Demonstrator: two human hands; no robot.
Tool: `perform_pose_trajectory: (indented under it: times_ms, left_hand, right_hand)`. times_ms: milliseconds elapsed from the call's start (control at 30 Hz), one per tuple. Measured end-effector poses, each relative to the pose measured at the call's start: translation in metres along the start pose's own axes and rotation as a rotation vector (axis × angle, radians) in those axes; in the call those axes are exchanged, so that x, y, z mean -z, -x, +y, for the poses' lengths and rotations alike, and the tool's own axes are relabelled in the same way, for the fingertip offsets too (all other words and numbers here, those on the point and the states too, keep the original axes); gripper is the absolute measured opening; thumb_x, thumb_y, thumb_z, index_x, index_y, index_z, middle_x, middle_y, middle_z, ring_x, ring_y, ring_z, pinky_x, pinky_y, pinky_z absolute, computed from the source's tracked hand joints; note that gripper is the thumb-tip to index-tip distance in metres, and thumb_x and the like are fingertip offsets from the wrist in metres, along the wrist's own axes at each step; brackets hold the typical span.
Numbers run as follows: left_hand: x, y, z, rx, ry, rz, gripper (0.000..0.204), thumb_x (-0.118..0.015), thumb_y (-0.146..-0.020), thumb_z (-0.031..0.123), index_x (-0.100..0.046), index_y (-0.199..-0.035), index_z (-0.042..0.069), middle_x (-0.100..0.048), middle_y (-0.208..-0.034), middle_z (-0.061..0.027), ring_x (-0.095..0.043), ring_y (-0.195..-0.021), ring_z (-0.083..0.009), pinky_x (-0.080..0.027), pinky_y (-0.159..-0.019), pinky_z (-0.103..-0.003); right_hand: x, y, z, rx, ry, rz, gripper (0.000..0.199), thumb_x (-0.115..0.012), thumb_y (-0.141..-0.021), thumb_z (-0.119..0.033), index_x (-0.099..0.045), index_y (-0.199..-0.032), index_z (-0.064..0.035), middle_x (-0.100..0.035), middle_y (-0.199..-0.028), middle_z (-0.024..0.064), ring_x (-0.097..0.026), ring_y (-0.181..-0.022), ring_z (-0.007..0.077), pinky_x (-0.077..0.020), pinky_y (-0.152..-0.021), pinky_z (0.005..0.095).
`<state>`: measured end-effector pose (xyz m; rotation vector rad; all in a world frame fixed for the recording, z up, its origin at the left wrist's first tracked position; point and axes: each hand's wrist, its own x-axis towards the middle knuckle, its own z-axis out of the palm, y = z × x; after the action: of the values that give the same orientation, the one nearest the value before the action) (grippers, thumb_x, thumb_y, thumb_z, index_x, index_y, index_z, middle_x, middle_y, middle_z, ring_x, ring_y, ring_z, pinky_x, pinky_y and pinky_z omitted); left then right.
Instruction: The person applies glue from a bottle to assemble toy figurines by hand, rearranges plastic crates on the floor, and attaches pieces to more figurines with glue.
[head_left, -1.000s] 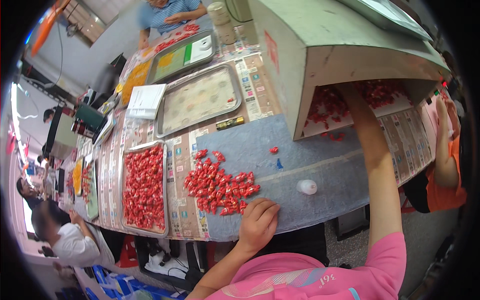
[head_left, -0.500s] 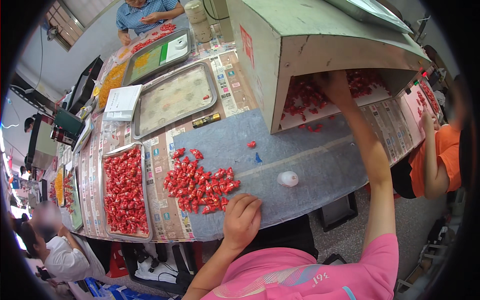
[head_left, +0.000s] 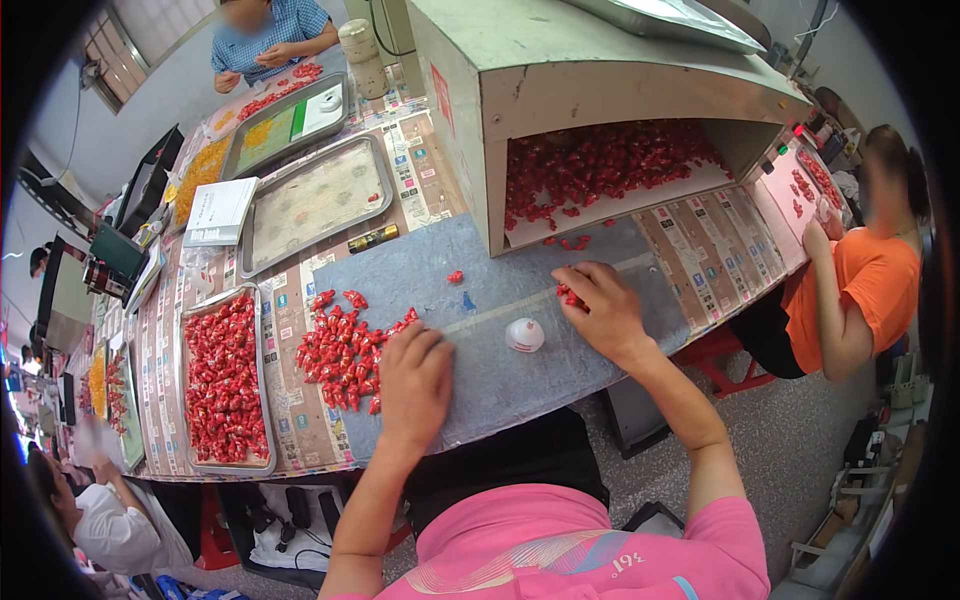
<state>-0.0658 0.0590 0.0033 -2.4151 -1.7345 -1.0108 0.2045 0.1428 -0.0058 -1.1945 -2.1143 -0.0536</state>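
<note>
Small glossy red figurines lie in a loose pile on the blue-grey mat. My left hand rests at the right edge of this pile, fingers curled together over it; what lies under them is hidden. Over the mat, in front of the box-shaped booth, my right hand is closed on small red pieces, partly covered by its fingers. Between my hands stands a small white bottle. A single red figurine lies apart, beyond the pile.
The pale metal booth holds many red pieces; a few have spilled before its opening. A full metal tray stands left, and a nearly bare tray behind. A gold cylinder lies beside it. Co-workers sit at the far left and right.
My right hand has come out of the booth toward me, bringing red pieces over the mat. My left hand has shifted onto the pile's edge. The whole view has moved slightly.
</note>
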Motion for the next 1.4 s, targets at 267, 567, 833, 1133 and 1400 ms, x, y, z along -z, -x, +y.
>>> perform_pose_trajectory:
  times_ms: [267, 567, 833, 1133, 1400]
  left_hand:
    - [0.014, 0.003, -0.028, 0.069, -0.102, 0.011, 0.014, -0.065, -0.080, 0.005, -0.068, -0.093, 0.004, -0.065, -0.106, -0.0084, -0.056, -0.112, -0.0287, -0.040, -0.097, -0.043]
    - [0.015, -0.002, -0.028, 0.093, -0.165, 0.034, 0.014, -0.066, -0.078, 0.005, -0.068, -0.092, 0.004, -0.065, -0.105, -0.0090, -0.056, -0.112, -0.0291, -0.040, -0.097, -0.042]
    - [0.002, -0.029, -0.005, 0.021, 0.106, 0.008, 0.019, -0.066, -0.074, 0.002, -0.067, -0.093, 0.003, -0.064, -0.102, -0.0124, -0.056, -0.107, -0.0342, -0.044, -0.093, -0.045]
    - [-0.044, -0.092, -0.025, 0.116, 0.104, -0.125, 0.019, -0.063, -0.078, 0.003, -0.066, -0.097, 0.002, -0.063, -0.097, -0.0160, -0.059, -0.095, -0.0356, -0.048, -0.083, -0.041]
    - [-0.051, -0.109, -0.043, 0.121, 0.098, -0.020, 0.016, -0.062, -0.079, 0.000, -0.066, -0.095, 0.000, -0.062, -0.093, -0.0176, -0.062, -0.083, -0.0340, -0.051, -0.072, -0.039]
  right_hand:
    - [0.012, 0.003, -0.006, 0.010, -0.124, -0.098, 0.041, -0.074, -0.074, -0.017, -0.064, -0.114, -0.0121, -0.060, -0.115, 0.0072, -0.057, -0.106, 0.0285, -0.0440, -0.092, 0.0401]
    - [0.021, 0.017, 0.000, -0.101, -0.397, 0.044, 0.027, -0.074, -0.075, -0.013, -0.070, -0.100, -0.0057, -0.066, -0.108, 0.0098, -0.058, -0.110, 0.0291, -0.0418, -0.096, 0.0396]
    - [0.026, 0.025, -0.022, -0.065, -0.253, 0.091, 0.026, -0.074, -0.072, -0.008, -0.070, -0.098, -0.0051, -0.065, -0.108, 0.0088, -0.058, -0.108, 0.0277, -0.0429, -0.093, 0.0393]
    - [0.028, 0.041, -0.025, -0.148, -0.223, 0.173, 0.034, -0.076, -0.070, -0.009, -0.068, -0.102, -0.0057, -0.061, -0.114, 0.0090, -0.054, -0.110, 0.0297, -0.0395, -0.096, 0.0404]
    - [0.037, 0.048, -0.023, -0.300, -0.117, 0.006, 0.047, -0.079, -0.068, -0.014, -0.064, -0.112, -0.0084, -0.056, -0.122, 0.0080, -0.049, -0.110, 0.0302, -0.0388, -0.095, 0.0426]
